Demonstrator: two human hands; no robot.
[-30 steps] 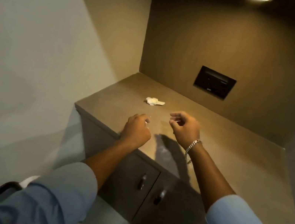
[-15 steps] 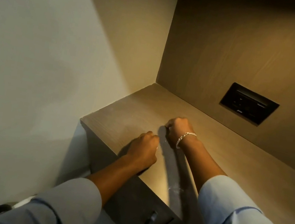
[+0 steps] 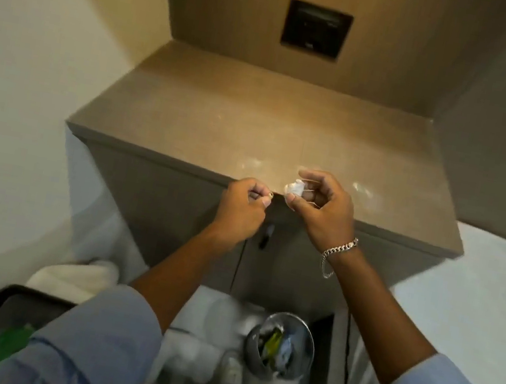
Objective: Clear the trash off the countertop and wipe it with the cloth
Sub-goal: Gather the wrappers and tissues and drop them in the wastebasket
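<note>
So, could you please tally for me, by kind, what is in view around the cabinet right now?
Hands: 2 (left hand, right hand)
White paper scrap, in the right hand: 1
Metal bin with trash, on the floor: 1
Wall panel: 1
Countertop: 1
Bracelet: 1
Total: 7

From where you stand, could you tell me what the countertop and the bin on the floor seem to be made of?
The countertop looks like matte brown laminate or stone: flat and even, with pale smudges catching light. The bin looks like brushed metal, judging by its grey, shiny rim.
</note>
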